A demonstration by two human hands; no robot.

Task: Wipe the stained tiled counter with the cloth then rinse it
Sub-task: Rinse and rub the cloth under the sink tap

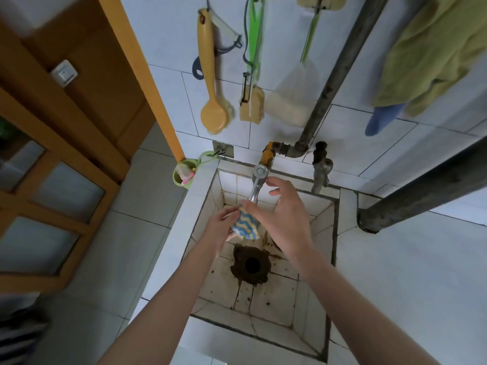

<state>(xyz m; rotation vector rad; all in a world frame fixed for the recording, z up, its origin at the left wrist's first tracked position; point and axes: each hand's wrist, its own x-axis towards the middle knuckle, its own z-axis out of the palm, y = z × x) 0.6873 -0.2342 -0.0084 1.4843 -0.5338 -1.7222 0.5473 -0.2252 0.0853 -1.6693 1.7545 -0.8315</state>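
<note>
Two bare forearms enter from the lower edge and reach forward over a square sunken sink [320, 299] lined with off-white tiles, the grout dark and the floor spotted with brown stains. Round drain hole [252, 264] at the sink floor, ringed with a rough dark-brown crust.

Left hand [220, 229]: grip closed on the cloth [246, 225], fingers curled round its left side. Cloth: soft woven fabric, wavy blue, yellow and white stripes, bunched into a short roll; long axis runs from upper left to lower right, lower end hanging free above the drain.

Right hand [283, 213]: thumb and forefinger pinch the upper end of the cloth, just under the spout; remaining fingers spread loose beside the tap [257, 184]. Tap: polished chrome, round cap on top, slim curved spout pointing down into the sink. Whether water runs cannot be told.

Bench [411, 280]: pale glossy tiles surrounding the sink, smooth, thin dark joints.

Wall behind, white tiles: yellow plastic long-handled brush [210, 83], sponge on a green handle [251, 101], pale mesh bag [290, 98], all hanging. Rusted grey metal pipe [340, 67] slanting down to an elbow joint; second dull metal tap [321, 169] beside it. Olive-green towel [432, 51] at upper right, blue cloth below it. Small green plastic cup [184, 173] at the sink's left rear corner. Orange-brown wooden cabinet [66, 159] with frosted panes at left.
</note>
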